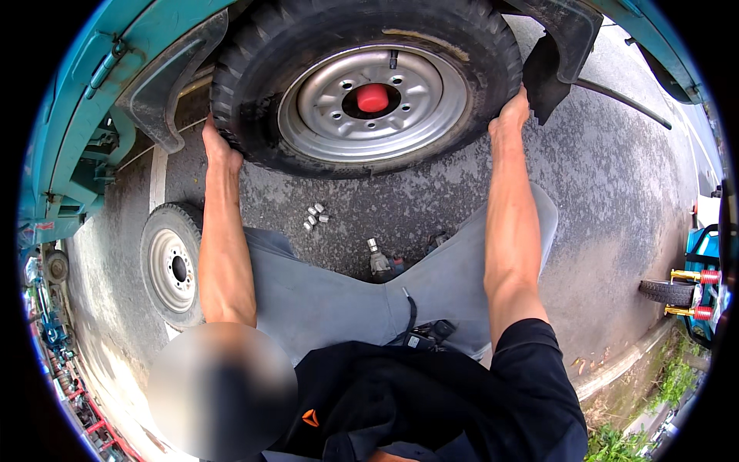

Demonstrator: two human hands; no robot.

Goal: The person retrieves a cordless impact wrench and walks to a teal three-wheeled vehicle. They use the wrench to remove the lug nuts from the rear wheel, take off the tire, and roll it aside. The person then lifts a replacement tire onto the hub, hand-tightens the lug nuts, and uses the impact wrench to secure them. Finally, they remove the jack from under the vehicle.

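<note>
Two hands clasp the wheel [369,85] under the teal truck body [69,115]: left hand [219,146] curled on its left tread, right hand [512,115] pressed to its right tread, each grip wrapped on rubber. It looks heavy and stiff, best held by opposite sides. Mudflaps [550,73] crowd both flanks; open asphalt [616,192] lies below the wheel, with loose lug nuts [314,217] and a spare wheel [173,266].

The truck wheel [369,85] sits between the fingers of the left hand [219,150] and right hand [512,115], under the wheel arch [165,77]. Below the fingers, lug nuts [314,218] lie on the asphalt [616,185]; a spare wheel [171,266] lies left of the left forearm.
</note>
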